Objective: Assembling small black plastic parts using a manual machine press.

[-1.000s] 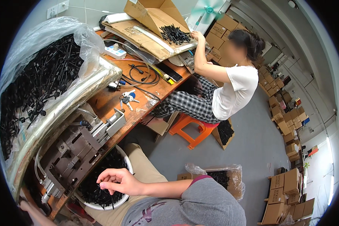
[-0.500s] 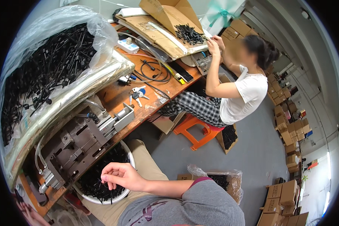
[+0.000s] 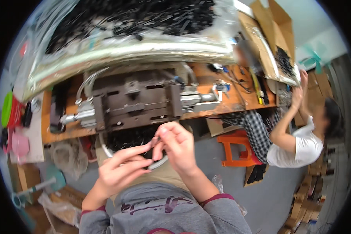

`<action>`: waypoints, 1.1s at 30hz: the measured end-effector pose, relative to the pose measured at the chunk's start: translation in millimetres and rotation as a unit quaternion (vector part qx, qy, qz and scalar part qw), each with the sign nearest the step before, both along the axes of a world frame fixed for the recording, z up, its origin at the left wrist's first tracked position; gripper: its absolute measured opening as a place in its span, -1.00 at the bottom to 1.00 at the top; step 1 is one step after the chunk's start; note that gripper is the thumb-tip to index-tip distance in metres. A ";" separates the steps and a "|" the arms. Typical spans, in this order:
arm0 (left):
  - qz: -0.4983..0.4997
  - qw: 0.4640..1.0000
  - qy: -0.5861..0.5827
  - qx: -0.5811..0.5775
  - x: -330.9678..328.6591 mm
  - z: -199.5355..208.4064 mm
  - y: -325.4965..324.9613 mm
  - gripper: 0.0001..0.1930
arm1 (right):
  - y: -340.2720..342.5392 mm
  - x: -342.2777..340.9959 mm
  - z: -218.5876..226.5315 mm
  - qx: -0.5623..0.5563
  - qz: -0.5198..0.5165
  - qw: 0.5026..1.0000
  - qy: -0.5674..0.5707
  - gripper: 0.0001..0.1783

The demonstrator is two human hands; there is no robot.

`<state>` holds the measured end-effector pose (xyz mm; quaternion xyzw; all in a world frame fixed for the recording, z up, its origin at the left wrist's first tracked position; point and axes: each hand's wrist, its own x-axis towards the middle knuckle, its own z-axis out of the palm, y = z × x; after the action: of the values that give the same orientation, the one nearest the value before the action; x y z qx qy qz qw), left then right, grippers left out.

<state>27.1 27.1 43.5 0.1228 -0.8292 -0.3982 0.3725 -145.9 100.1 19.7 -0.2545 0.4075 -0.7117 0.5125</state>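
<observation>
Left hand [image 3: 121, 171]: brought in from the far left since half a second ago to meet the right hand [image 3: 178, 150]; fingers slightly bent, tips close together, their hold cannot be told.
Right hand: thumb and curled fingers pinched on a small dark piece [image 3: 158, 139], probably for fine control.
Small dark piece: between both hands' fingertips, above the tub [image 3: 104, 145]; form blurred.
Tub: white, holding black parts below the edge of the table [image 3: 202, 72], presumably for easy reach.
Metal fixture [image 3: 134, 105]: lengthwise along the table, apparently for frontal access.
Plastic sheet [image 3: 222, 23]: behind it, seemingly containing the heap [image 3: 152, 15].

Pieces [image 3: 128, 138] in tub [image 3: 104, 146], machine [image 3: 138, 99] on table [image 3: 202, 72]
</observation>
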 end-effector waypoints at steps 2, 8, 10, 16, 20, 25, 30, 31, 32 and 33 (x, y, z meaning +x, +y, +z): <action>-0.021 0.998 0.005 -0.057 1.0 -8.1 -0.9 -0.71 | 0.4 1.2 -0.2 0.007 -0.003 1.000 0.001 -0.79; -0.028 0.995 0.013 -0.097 4.4 -13.7 0.5 -0.76 | -2.3 4.2 2.2 0.005 -0.013 0.999 0.035 -0.75; -0.031 0.995 0.014 -0.090 4.1 -15.2 1.3 -0.76 | -1.8 3.1 0.8 0.008 -0.020 0.999 0.038 -0.76; -0.037 0.996 0.020 -0.074 2.8 -17.6 1.1 -0.77 | 0.4 0.9 -2.6 -0.004 -0.017 0.999 0.028 -0.78; -0.036 0.996 0.015 -0.078 3.9 -17.4 0.9 -0.79 | 0.4 1.3 -4.4 -0.013 -0.013 0.999 0.028 -0.78; -0.030 0.997 0.024 -0.073 5.2 -19.2 1.6 -0.80 | 0.3 3.1 -4.2 -0.009 -0.010 0.999 0.045 -0.79; -0.033 0.997 0.027 -0.069 5.0 -18.1 1.2 -0.78 | 2.0 6.1 -2.7 -0.012 -0.038 0.992 0.116 -0.78; -0.035 0.997 0.026 -0.066 5.4 -18.4 1.2 -0.77 | 2.2 6.9 -1.6 -0.015 -0.046 0.990 0.129 -0.77; -0.040 0.997 0.027 -0.059 6.6 -18.2 0.9 -0.77 | 2.3 7.5 -1.0 -0.019 -0.042 0.990 0.130 -0.77; -0.045 0.997 0.027 -0.053 7.8 -17.6 0.4 -0.76 | 2.9 7.9 -0.6 -0.023 -0.039 0.990 0.130 -0.77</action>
<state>34.9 27.5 25.9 0.0546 -0.8432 -0.3735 0.3828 -138.0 103.0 19.1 -0.3410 0.4637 -0.7013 0.4206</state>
